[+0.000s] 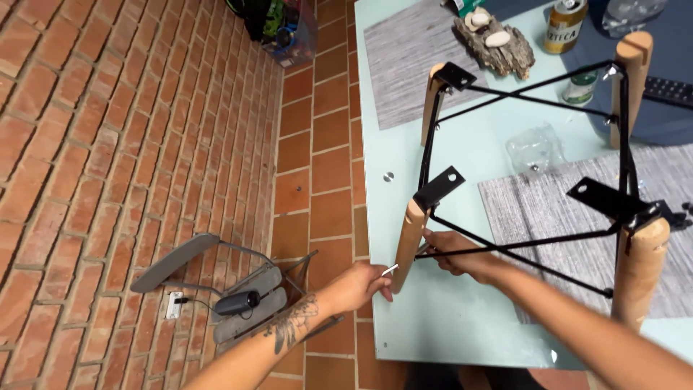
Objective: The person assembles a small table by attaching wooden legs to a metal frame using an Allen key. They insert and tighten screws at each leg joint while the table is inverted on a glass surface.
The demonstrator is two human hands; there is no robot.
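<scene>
Fingers of left hand (363,283) pinched on a small silver tool (390,270) at seven o'clock of the nearest wooden leg (408,243), right hand (456,254) closed around black metal rods (505,249) at four o'clock, pale glass table (462,144) beneath, can (564,26) far at one o'clock.

Wooden-legged chair base (534,195) with black wire bracing — upturned on the glass table (447,318).

Bare forearms, floral-looking tattoo (292,323) on left
</scene>
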